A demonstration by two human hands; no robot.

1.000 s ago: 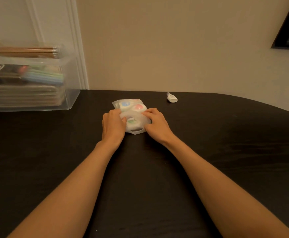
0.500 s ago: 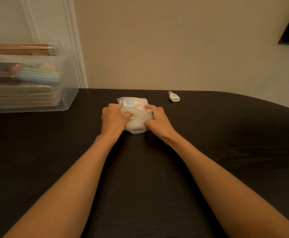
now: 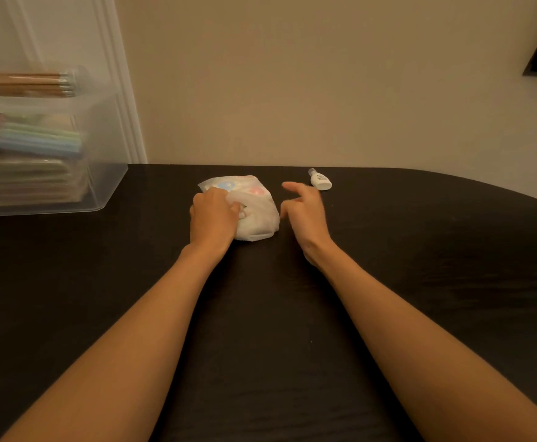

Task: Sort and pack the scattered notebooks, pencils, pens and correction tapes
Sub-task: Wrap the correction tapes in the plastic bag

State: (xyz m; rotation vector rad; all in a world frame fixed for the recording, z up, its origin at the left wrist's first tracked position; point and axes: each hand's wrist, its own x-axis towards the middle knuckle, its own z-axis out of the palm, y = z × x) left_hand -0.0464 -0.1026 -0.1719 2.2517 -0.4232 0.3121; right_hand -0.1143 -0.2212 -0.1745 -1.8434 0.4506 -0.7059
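Your left hand (image 3: 213,216) is curled down over the near-left side of the translucent pouch (image 3: 257,223), fingers gripping the plastic, so the pouch sits pinned on the dark table (image 3: 420,282) at about the middle of its far half, with pale blue and pink shapes showing through it (correction tapes, as far as the frosted plastic lets you judge). Your right hand (image 3: 303,215) is off the pouch, just beside its right edge, loosely open with the forefinger reaching ahead and nothing in it. What matters for the coming move is the loose correction tape (image 3: 320,180): it lies on the table just beyond and slightly right of your right fingertips, close to the far edge by the wall, its long axis running from its capped end at far left towards near right. Your right hand is plainly the nearer one; the left would have to cross over the pouch. I judge a short reach ahead and a pinch across the tape's narrow sides is what is wanted, then into the pouch. Well apart at far left stands the clear bin (image 3: 107,189), with pencils (image 3: 21,84) lying on top and pens (image 3: 37,141) above stacked notebooks (image 3: 27,180) inside.
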